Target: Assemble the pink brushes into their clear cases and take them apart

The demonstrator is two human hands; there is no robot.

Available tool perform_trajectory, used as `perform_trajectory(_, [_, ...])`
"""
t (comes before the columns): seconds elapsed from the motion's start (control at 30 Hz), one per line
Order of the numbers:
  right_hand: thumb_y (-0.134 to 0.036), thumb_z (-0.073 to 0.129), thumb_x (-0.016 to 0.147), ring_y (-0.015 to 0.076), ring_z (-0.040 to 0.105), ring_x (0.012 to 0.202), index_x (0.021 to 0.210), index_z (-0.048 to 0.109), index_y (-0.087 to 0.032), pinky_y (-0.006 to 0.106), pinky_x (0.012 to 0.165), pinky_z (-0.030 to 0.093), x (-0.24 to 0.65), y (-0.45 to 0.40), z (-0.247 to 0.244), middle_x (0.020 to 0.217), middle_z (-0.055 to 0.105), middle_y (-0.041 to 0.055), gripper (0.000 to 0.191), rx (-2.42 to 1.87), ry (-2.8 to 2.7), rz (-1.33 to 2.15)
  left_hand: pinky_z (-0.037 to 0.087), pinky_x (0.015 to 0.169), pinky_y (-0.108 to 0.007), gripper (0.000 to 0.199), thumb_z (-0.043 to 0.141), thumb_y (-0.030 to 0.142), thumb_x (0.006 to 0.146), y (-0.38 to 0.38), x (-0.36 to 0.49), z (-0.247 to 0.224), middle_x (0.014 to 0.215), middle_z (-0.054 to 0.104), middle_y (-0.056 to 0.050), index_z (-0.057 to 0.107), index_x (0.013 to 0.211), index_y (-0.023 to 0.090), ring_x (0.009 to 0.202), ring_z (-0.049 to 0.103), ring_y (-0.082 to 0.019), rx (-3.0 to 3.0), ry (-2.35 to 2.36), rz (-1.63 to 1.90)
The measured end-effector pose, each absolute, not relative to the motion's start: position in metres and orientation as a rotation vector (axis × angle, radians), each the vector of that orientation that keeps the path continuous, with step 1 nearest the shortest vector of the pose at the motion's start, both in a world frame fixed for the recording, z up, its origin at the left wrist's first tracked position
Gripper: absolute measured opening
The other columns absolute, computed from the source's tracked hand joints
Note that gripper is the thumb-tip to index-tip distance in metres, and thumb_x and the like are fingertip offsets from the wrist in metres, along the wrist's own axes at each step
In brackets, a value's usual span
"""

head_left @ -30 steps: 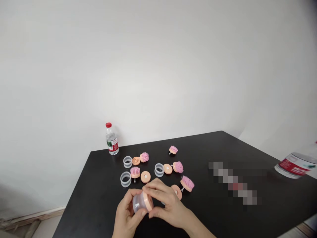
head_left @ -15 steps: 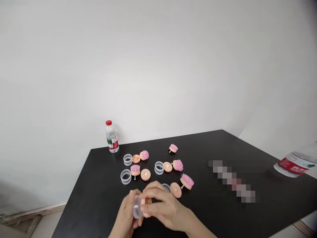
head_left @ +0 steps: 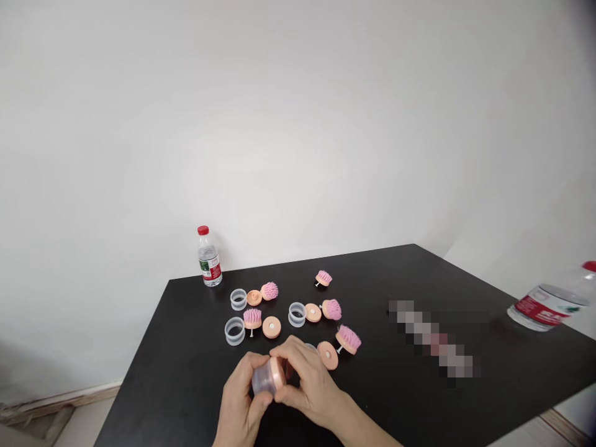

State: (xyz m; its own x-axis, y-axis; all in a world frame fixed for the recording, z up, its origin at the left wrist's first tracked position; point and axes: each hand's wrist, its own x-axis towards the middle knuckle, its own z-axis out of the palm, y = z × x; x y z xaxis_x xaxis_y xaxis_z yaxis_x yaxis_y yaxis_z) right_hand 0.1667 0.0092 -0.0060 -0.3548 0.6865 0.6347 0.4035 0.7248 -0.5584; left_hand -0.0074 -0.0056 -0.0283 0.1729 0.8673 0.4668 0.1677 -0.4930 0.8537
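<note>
Near the table's front, my left hand (head_left: 238, 397) is closed around a clear plastic cup (head_left: 261, 379) that lies tilted on its side. My right hand (head_left: 311, 383) grips the peach cap (head_left: 278, 372) at the cup's right end, thumb below and fingers above. Cap and cup touch; whether they are locked together I cannot tell. Just beyond the right hand are a peach disc (head_left: 328, 356) and a pink-bristled brush head (head_left: 349, 339) with a white stem. My right fingers partly hide another clear ring.
On the black table (head_left: 186, 385) lie several clear rings (head_left: 235, 341), peach discs (head_left: 271, 327) and pink brush heads (head_left: 252, 319). A red-capped water bottle (head_left: 210, 264) stands at the back left, another bottle (head_left: 542, 307) at the right. A pixelated patch (head_left: 431, 338) hides something right of centre.
The peach cap and clear cup have come into line, with the cap now against the cup's right end. My left thumb has moved down to the cup's lower side. The view shifted slightly.
</note>
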Motion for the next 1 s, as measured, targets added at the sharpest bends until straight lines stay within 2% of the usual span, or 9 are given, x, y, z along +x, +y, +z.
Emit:
perform_trajectory(0.13, [-0.075,0.038,0.090,0.0209,0.058,0.078,0.119,0.058,-0.019,0.031,0.063,0.051,0.170,0.009,-0.003,0.089,0.066,0.0073,0.066,-0.823,-1.973,0.434,0.053,0.070,-0.030,0.046,0.057,0.064,0.085,-0.004,-0.008,-0.026,0.094,0.068,-0.004,0.062,0.108,0.025,0.079,0.066,-0.022,1.856,0.983,1.396])
perform_trajectory(0.33, [-0.061,0.053,0.091,0.0200,0.056,0.077,0.107,0.061,-0.020,0.030,0.063,0.050,0.171,0.007,0.000,0.083,0.062,0.0042,0.045,-0.870,-1.948,0.529,0.055,0.069,-0.032,0.048,0.064,0.064,0.078,-0.001,-0.007,-0.028,0.092,0.069,-0.005,0.064,0.104,0.025,0.079,0.067,-0.022,1.948,0.973,1.426])
perform_trajectory(0.43, [-0.060,0.060,0.086,0.0204,0.057,0.077,0.103,0.062,-0.021,0.032,0.065,0.050,0.170,0.008,-0.003,0.084,0.061,0.0038,0.043,-0.920,-1.940,0.527,0.056,0.068,-0.032,0.044,0.066,0.061,0.079,0.001,-0.008,-0.030,0.092,0.070,-0.006,0.066,0.103,0.024,0.079,0.068,-0.023,1.992,0.980,1.428])
perform_trajectory(0.57, [-0.064,0.059,0.087,0.0220,0.059,0.085,0.111,0.061,-0.022,0.032,0.069,0.053,0.175,0.012,-0.003,0.095,0.065,0.0069,0.049,-0.870,-1.912,0.518,0.057,0.071,-0.033,0.037,0.077,0.048,0.075,0.004,-0.007,-0.036,0.097,0.072,-0.006,0.067,0.103,0.025,0.084,0.070,-0.025,1.978,1.052,1.458])
perform_trajectory(0.63, [-0.056,0.059,0.090,0.0223,0.060,0.090,0.115,0.059,-0.022,0.032,0.070,0.055,0.184,0.018,0.001,0.105,0.065,0.0088,0.042,-0.898,-1.891,0.486,0.057,0.076,-0.035,0.041,0.080,0.044,0.072,0.006,-0.006,-0.041,0.101,0.072,-0.006,0.066,0.106,0.026,0.089,0.070,-0.026,1.946,1.127,1.502])
perform_trajectory(0.77, [-0.034,0.063,0.090,0.0248,0.058,0.107,0.118,0.059,-0.023,0.040,0.089,0.052,0.217,0.043,0.018,0.119,0.062,0.0093,0.030,-1.202,-1.865,0.300,0.055,0.086,-0.043,0.040,0.072,0.048,0.078,0.006,-0.001,-0.048,0.107,0.069,-0.010,0.066,0.110,0.025,0.099,0.067,-0.030,1.878,1.216,1.611])
perform_trajectory(0.9, [-0.030,0.061,0.091,0.0251,0.051,0.125,0.135,0.050,-0.023,0.039,0.103,0.045,0.256,0.095,0.029,0.138,0.050,0.0096,0.045,-1.689,-1.865,0.239,0.056,0.084,-0.044,0.035,0.065,0.049,0.082,0.005,0.006,-0.050,0.107,0.067,-0.013,0.068,0.106,0.024,0.100,0.066,-0.031,1.903,1.228,1.616])
perform_trajectory(1.0, [-0.027,0.064,0.091,0.0307,0.050,0.126,0.136,0.051,-0.019,0.045,0.104,0.043,0.280,0.139,0.025,0.135,0.052,0.0149,0.048,-1.856,-1.835,0.254,0.057,0.080,-0.042,0.036,0.061,0.048,0.084,0.005,0.010,-0.055,0.109,0.066,-0.013,0.067,0.110,0.023,0.101,0.066,-0.031,1.915,1.246,1.626])
